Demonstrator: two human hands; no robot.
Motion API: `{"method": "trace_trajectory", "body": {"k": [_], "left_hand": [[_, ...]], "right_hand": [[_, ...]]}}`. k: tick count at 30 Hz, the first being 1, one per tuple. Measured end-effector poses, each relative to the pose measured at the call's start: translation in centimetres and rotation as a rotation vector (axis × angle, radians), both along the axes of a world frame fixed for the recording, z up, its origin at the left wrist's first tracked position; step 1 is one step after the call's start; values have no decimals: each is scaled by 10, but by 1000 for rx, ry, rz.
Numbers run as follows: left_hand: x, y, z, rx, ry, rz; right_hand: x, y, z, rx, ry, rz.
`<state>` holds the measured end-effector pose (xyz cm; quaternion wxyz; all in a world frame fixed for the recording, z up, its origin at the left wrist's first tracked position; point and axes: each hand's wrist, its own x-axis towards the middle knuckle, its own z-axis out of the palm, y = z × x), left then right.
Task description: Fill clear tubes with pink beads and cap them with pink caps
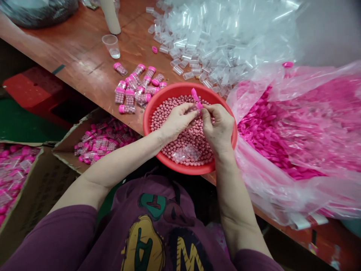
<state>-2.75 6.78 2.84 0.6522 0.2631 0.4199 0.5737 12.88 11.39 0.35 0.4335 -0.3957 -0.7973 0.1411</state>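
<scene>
Above a red basin (pixel 148 113) of pink beads (pixel 166 116), my two hands meet. My left hand (pixel 179 122) has its fingers closed around a small clear tube, mostly hidden by them. A pink flip cap (pixel 195 95) with its lid raised sits at the tube's end. Pinched against that cap are the thumb and fingers of my right hand (pixel 218 124). Two or so clear tubes (pixel 186 153) lie on the beads near the basin's front.
Filled pink-capped tubes (pixel 129 97) lie left of the basin. Clear tubes (pixel 203 41) are heaped behind it. A plastic bag (pixel 251 162) of pink caps (pixel 262 128) is at right. Cardboard boxes (pixel 66 150) of filled tubes stand lower left. A plastic cup (pixel 112 47) stands on the table.
</scene>
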Motion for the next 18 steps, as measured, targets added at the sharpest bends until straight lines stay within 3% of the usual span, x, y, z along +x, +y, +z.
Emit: {"method": "trace_trajectory", "body": {"k": [5,8,11,15,18], "left_hand": [[-3,0,0,45,-23,-24],[-4,0,2,39,-57,-215],[-6,0,5,2,-72,-385],[-12,4,4,-50,-147,-288],[-15,7,-1,-109,-214,-161]], "right_hand": [[0,0,5,-106,102,36],[3,5,2,-315,295,30],[9,9,0,-454,347,93],[14,8,-1,-261,228,87],[14,8,-6,-94,8,130]]}}
